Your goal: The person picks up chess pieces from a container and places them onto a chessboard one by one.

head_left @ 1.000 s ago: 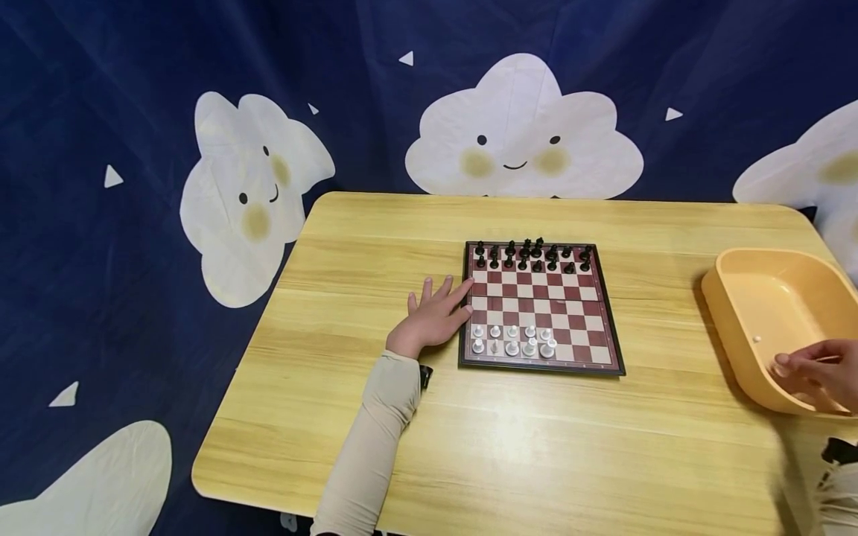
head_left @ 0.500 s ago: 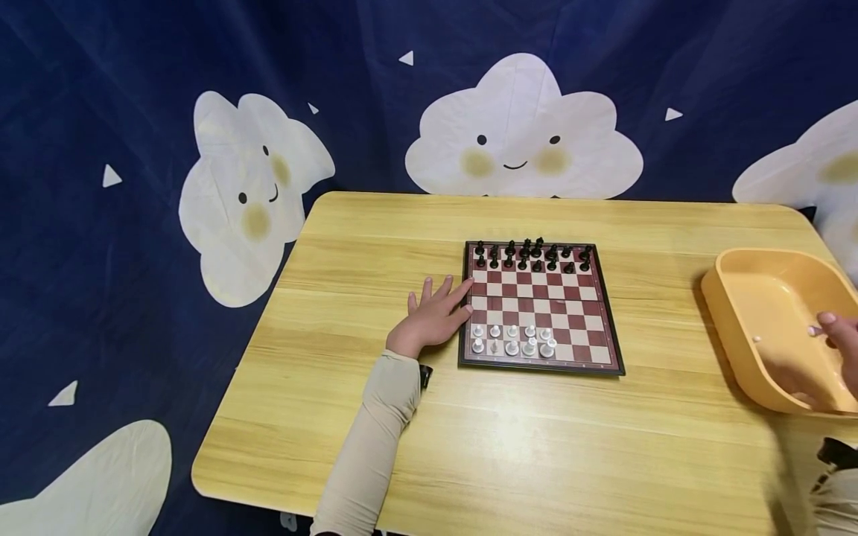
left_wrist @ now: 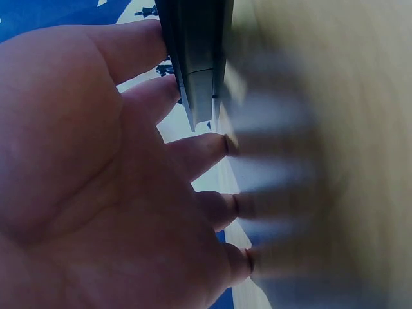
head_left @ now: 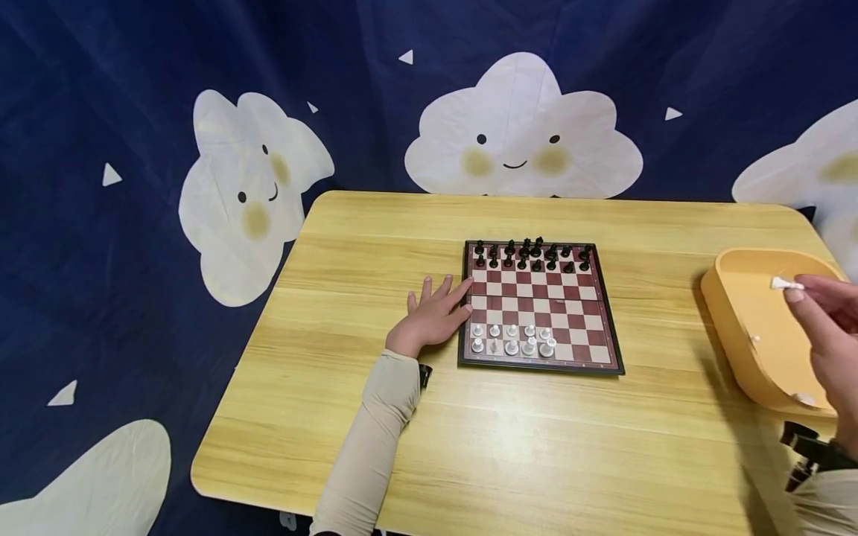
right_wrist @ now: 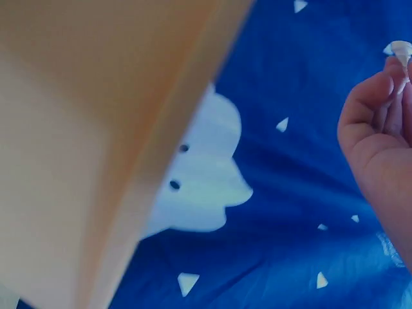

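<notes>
My left hand (head_left: 432,320) lies with spread fingers at the left edge of a red-and-white chessboard (head_left: 570,311); in the left wrist view its thumb and index finger touch the board's dark side (left_wrist: 196,58). Thumb and fingers of my right hand (head_left: 831,335) pinch a white chess piece (head_left: 780,284), held sideways above the yellow basin (head_left: 724,313). The right wrist view shows that chess piece (right_wrist: 400,50) at the fingertips. Black chess pieces (head_left: 523,262) fill two rows on the board's far side. White chess pieces (head_left: 512,348) stand in two near rows, from the left.
Inside the basin lie a small white piece (head_left: 755,339) and another white piece (head_left: 803,400) near its front. Board and basin sit on a wooden table (head_left: 657,447) with rounded corners. A blue curtain (head_left: 362,89) with cloud prints hangs behind.
My right hand has risen from inside the basin and moved up over it, bringing the white chess piece into view. My left hand has stayed at the board's edge.
</notes>
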`<action>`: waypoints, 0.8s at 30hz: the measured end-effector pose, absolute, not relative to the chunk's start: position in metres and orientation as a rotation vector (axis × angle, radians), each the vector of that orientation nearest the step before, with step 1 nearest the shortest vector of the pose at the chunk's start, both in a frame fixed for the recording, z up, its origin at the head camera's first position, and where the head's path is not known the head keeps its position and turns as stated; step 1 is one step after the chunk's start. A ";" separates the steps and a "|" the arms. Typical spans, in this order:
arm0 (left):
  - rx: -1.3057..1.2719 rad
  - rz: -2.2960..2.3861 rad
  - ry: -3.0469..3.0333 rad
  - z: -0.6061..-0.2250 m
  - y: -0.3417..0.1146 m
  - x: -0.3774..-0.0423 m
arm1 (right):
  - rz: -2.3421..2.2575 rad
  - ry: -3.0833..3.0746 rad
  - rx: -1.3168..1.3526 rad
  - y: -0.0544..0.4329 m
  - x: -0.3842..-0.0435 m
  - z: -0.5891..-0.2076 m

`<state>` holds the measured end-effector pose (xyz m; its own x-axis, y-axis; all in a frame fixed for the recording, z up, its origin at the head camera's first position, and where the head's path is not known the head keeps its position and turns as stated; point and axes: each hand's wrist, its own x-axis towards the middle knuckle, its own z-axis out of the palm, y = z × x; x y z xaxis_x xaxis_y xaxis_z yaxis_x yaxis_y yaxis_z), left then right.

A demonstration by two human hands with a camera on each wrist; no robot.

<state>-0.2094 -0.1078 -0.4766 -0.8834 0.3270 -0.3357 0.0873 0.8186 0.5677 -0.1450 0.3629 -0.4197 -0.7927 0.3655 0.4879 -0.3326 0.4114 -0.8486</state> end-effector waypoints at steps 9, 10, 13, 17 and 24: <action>0.308 0.792 2.570 -0.476 -0.108 -0.210 | 1.760 -1.792 0.350 0.335 -0.146 -0.410; 0.308 0.792 2.570 -0.476 -0.108 -0.210 | 1.764 -1.788 0.354 0.333 -0.145 -0.409; 0.308 0.790 2.571 -0.476 -0.108 -0.209 | 1.747 -1.790 0.375 0.328 -0.145 -0.407; 0.306 0.783 2.574 -0.475 -0.107 -0.209 | 1.775 -1.751 0.391 0.320 -0.144 -0.403; 0.307 0.776 2.579 -0.476 -0.107 -0.209 | 1.469 -1.939 0.253 0.296 -0.137 -0.391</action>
